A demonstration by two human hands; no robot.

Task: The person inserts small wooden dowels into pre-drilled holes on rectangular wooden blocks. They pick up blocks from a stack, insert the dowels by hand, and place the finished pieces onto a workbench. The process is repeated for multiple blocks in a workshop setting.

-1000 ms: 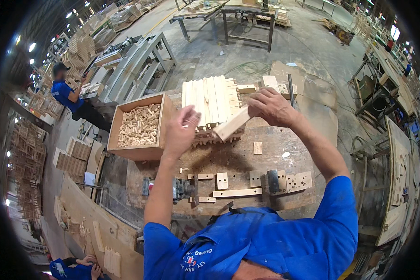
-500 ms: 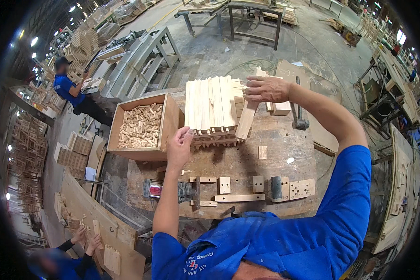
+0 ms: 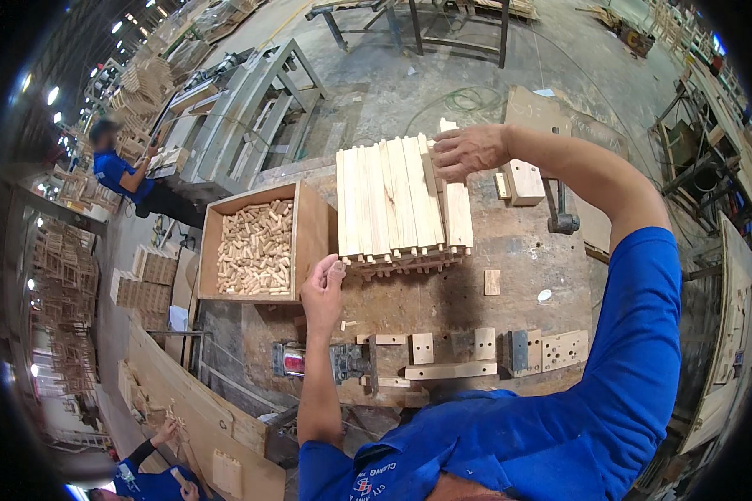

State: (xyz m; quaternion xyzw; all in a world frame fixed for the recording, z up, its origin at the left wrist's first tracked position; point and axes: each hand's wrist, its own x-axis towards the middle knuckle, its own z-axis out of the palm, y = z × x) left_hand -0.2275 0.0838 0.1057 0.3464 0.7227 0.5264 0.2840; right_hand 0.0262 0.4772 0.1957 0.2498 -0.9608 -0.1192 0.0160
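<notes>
A stack of pale wooden slats (image 3: 384,196) with small dowel ends stands on the workbench, its top layer side by side. My right hand (image 3: 474,152) reaches over the far right of the stack, its fingers bent over a wooden slat (image 3: 459,219) at the right end of the top row. My left hand (image 3: 322,284) is at the near left corner of the stack, fingers curled and bunched together; whether anything small is in them is hidden. Left of the stack stands a wooden box (image 3: 313,230) filled with short dowels (image 3: 255,246).
On the workbench (image 3: 518,309) lie a hammer (image 3: 563,221), a wood block (image 3: 525,184), a small wood piece (image 3: 493,282), a clamp (image 3: 342,361) and drilled blocks (image 3: 564,351). One co-worker (image 3: 121,171) stands far left, another (image 3: 154,476) at lower left.
My right hand has brought the slat from a slant beside the stack to lie along the top row's right end. My left hand stays at the corner. The view has shifted slightly.
</notes>
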